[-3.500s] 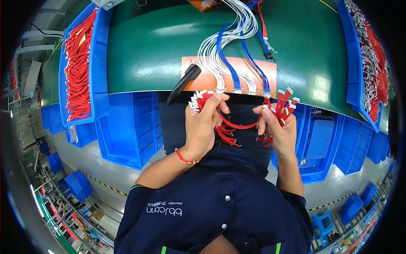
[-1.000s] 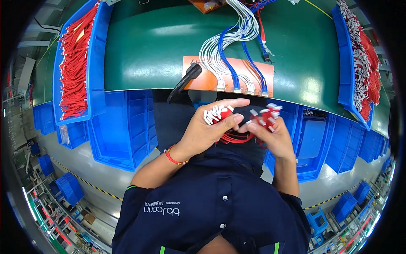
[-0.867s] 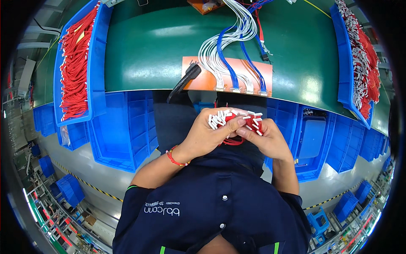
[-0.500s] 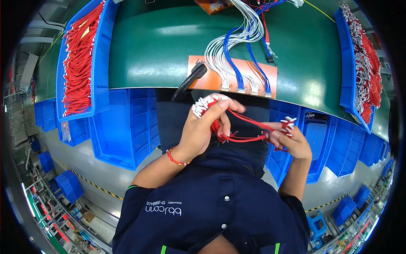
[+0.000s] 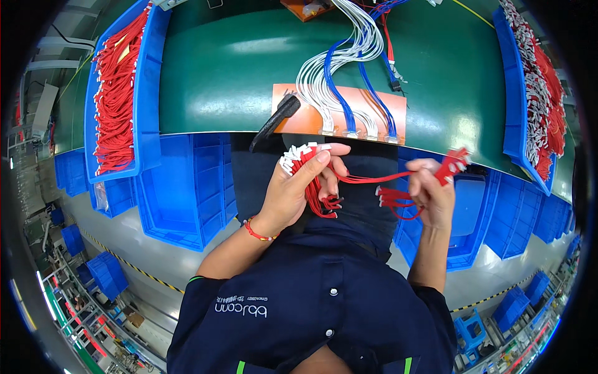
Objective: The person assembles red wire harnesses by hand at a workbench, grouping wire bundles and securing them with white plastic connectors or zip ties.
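In front of my body, my left hand (image 5: 291,190) is closed round a bundle of red cables (image 5: 313,198) with white connectors (image 5: 299,156) fanned out above the thumb. The bundle's lower ends hang below the fingers. My right hand (image 5: 431,190) grips a smaller bunch of red cables (image 5: 450,169); its white-tipped ends stick out on the far right side, and loose ends hang on the left. A red strand (image 5: 374,179) stretches between both hands. Whether it belongs to one bunch or the other I cannot tell.
A green-topped table (image 5: 224,75) lies ahead, carrying an orange board (image 5: 286,128) wired with white and blue cables (image 5: 339,81) and a black handle-like part (image 5: 274,121). Blue bins of red cables stand left (image 5: 146,81) and right (image 5: 514,93). More blue bins (image 5: 168,193) sit below the table edge.
My right hand has moved right and slightly up, away from the left, carrying its bunch of cables. The left hand has stayed nearly in place, its bundle now hanging lower.
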### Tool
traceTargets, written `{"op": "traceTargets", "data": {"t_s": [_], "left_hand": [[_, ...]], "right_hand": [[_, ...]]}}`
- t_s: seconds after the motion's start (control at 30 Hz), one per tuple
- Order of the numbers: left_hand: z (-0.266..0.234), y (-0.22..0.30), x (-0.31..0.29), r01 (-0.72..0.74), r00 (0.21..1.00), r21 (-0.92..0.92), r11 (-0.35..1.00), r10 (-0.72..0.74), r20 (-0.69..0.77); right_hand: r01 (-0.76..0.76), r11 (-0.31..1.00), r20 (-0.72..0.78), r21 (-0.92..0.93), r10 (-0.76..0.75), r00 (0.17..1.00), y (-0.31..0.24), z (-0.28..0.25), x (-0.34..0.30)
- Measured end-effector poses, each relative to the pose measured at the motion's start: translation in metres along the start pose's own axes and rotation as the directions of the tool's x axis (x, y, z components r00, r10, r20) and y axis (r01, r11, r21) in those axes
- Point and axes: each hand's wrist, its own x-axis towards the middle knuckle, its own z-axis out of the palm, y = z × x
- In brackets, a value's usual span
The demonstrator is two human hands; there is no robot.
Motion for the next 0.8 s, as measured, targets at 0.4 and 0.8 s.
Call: {"op": "traceTargets", "data": {"t_s": [0.4, 0.8], "left_hand": [[-0.008, -0.005, 0.003, 0.154, 0.986, -0.273, 0.95, -0.13, 0.103], [0.0, -0.007, 0.015, 0.015, 0.986, 0.083, 0.996, -0.001, -0.166]], "right_hand": [[-0.065, 0.989, -0.092, -0.136, 0.053, 0.994, 0.013, 0.048, 0.021], [-0.158, 0.987, 0.076, 0.04, 0.154, 0.985, 0.011, 0.044, 0.017]]}}
